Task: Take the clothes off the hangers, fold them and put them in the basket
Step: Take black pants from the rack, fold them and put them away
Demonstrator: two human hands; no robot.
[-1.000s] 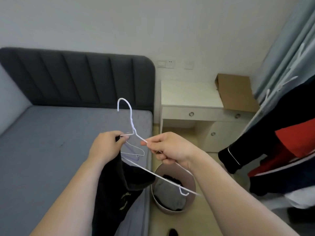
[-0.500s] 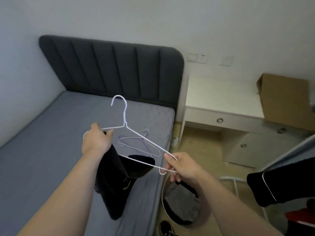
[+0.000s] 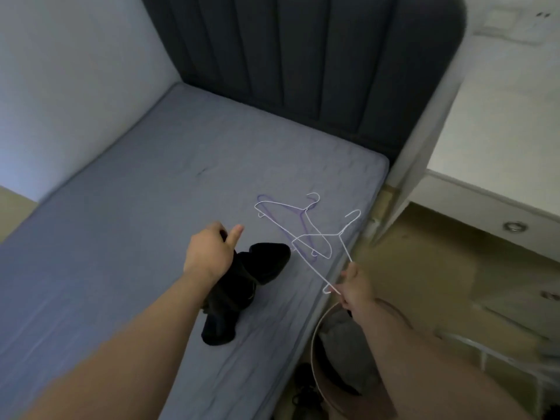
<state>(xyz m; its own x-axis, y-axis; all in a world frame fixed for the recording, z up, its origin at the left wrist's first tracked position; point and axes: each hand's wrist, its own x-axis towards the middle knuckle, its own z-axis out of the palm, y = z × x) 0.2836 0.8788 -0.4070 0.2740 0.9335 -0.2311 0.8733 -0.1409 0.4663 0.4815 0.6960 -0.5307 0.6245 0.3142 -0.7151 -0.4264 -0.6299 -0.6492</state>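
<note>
While left hand [image 3: 209,253] grips black cloth [image 3: 233,298], right hand [image 3: 354,289] pinches wire hanger [image 3: 345,248].

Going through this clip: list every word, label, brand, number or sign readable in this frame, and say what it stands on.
None can be read.
Black garment gripped by the left hand: a faint pale fleck, too blurred to read.
Wall plates at top right: blurred, no lettering legible.
White wire hanger held by the right hand: bare wire, no label.
</note>
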